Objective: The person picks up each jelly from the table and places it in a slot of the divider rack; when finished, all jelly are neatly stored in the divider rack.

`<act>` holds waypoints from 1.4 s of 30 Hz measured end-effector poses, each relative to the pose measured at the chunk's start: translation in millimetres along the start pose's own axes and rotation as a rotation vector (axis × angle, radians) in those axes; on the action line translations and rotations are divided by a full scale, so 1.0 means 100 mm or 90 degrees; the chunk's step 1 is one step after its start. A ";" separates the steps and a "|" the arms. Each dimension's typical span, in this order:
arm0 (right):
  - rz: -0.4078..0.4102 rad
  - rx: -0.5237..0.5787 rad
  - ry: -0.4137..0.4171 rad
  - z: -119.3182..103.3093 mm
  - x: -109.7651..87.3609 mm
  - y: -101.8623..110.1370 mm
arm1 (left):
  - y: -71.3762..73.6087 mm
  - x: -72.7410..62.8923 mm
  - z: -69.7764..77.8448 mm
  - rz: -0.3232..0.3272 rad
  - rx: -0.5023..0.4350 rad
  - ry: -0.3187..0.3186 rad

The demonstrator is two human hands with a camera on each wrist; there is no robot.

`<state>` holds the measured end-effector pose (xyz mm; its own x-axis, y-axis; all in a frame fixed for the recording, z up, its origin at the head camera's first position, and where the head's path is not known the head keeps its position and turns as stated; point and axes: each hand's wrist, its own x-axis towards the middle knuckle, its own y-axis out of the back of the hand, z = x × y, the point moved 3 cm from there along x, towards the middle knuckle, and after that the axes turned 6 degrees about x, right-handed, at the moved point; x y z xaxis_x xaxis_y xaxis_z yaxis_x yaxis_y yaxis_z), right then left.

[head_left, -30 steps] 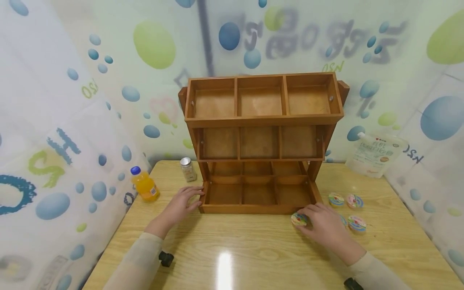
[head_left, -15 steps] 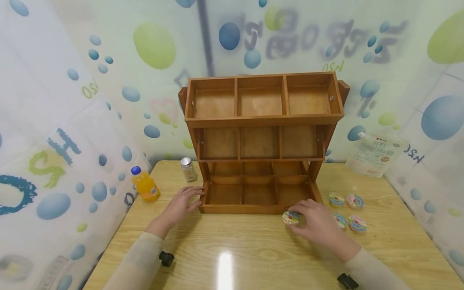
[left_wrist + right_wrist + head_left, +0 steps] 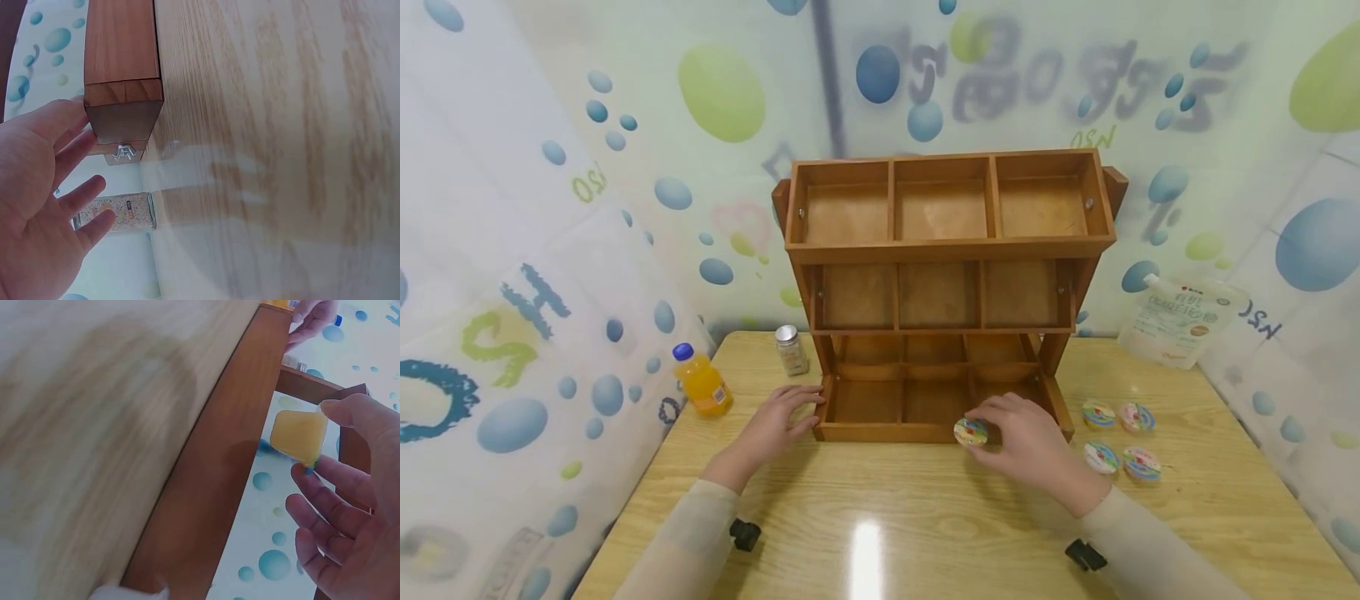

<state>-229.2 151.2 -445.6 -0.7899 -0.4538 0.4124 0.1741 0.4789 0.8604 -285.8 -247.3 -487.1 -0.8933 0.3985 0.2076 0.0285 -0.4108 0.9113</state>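
Note:
In the head view my right hand [image 3: 1028,442] pinches a jelly cup [image 3: 971,432] by its rim, in front of the bottom tier of a brown wooden rack [image 3: 880,432]. The right wrist view shows the cup's yellow body [image 3: 299,436] between thumb and fingertips, held off the table. My left hand [image 3: 772,428] rests against the rack's lower left corner. Its fingers [image 3: 81,150] touch the wood without wrapping it, the others spread loosely. The rack has three tiers, each divided into three compartments.
Several jelly cups, one of them a blue-rimmed cup [image 3: 1102,457], lie right of the rack. A white spouted pouch [image 3: 1183,321] leans at the back right. An orange juice bottle [image 3: 702,383] and a glass jar with a silver lid [image 3: 792,352] stand to the left.
My right hand has lifted the jelly cup off the table and moved it left and up to the rack's front edge. The left hand has stayed put.

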 end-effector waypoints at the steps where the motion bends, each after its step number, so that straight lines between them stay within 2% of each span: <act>1: 0.005 0.002 0.004 -0.02 0.03 -0.01 | 0.00 0.00 0.00 0.001 0.001 -0.001; 5: 0.012 0.010 0.012 -0.09 0.19 -0.06 | 0.00 0.00 -0.01 0.005 0.004 -0.003; 12: -0.020 0.043 0.001 -0.20 0.47 -0.22 | 0.02 -0.01 0.03 0.002 -0.002 0.003; 24: -0.053 0.073 0.004 -0.36 0.94 -0.61 | 0.01 0.00 0.04 0.005 0.004 -0.002; 32: -0.070 0.143 -0.011 -0.47 1.23 -0.92 | 0.02 -0.02 0.04 0.012 0.017 -0.004; 42: -0.087 0.105 0.003 -0.54 1.51 -1.21 | 0.01 -0.02 0.04 0.014 0.015 -0.001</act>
<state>-337.8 -16.1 -470.8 -0.7972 -0.5260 0.2962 -0.0333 0.5283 0.8484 -282.2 -245.2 -484.9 -0.8919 0.3903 0.2286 0.0596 -0.3997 0.9147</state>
